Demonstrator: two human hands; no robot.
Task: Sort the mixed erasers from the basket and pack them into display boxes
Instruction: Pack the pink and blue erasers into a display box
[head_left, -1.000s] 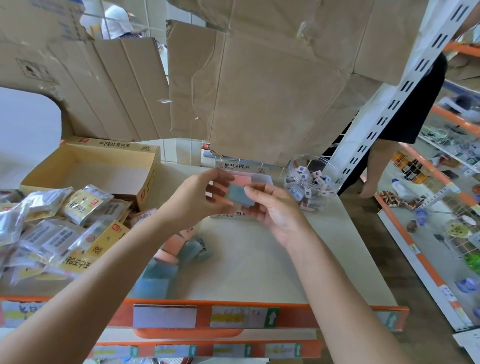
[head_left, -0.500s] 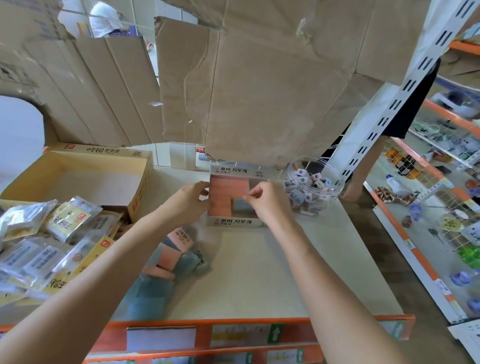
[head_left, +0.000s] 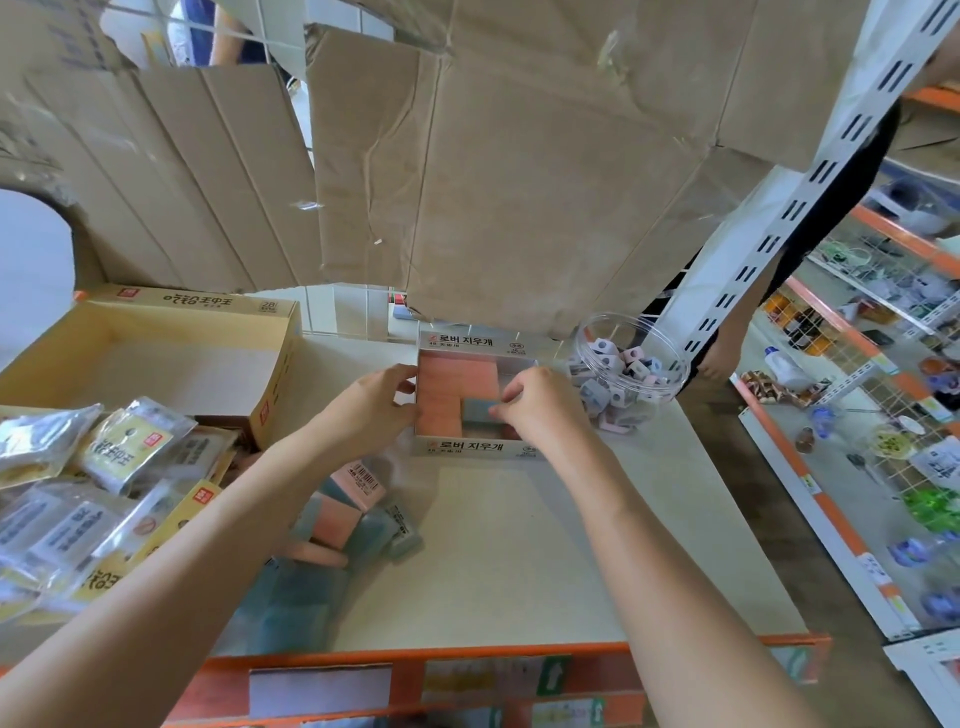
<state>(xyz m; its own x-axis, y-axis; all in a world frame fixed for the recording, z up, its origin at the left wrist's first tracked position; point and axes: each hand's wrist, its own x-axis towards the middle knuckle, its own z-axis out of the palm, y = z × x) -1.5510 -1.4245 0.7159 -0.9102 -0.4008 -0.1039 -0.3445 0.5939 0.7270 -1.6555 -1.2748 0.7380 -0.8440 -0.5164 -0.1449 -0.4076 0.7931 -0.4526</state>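
A white display box (head_left: 470, 447) with Korean print stands on the shelf top, partly filled with pink erasers (head_left: 447, 387). My right hand (head_left: 540, 402) pinches a grey-blue eraser (head_left: 479, 410) inside the box, beside the pink ones. My left hand (head_left: 376, 397) grips the box's left wall. Loose pink and blue-grey erasers (head_left: 345, 512) lie in a heap under my left forearm, partly hidden by it.
A clear round tub (head_left: 631, 371) of small erasers lies on its side right of the box. An open yellow carton (head_left: 150, 358) and a pile of foil sachets (head_left: 88, 478) sit at the left. A person stands by the white upright (head_left: 795, 208) at the right.
Both hands carried the grey-blue eraser from above the shelf forward to the display box. The right hand now has it lowered inside, and the left hand has taken hold of the box's wall.
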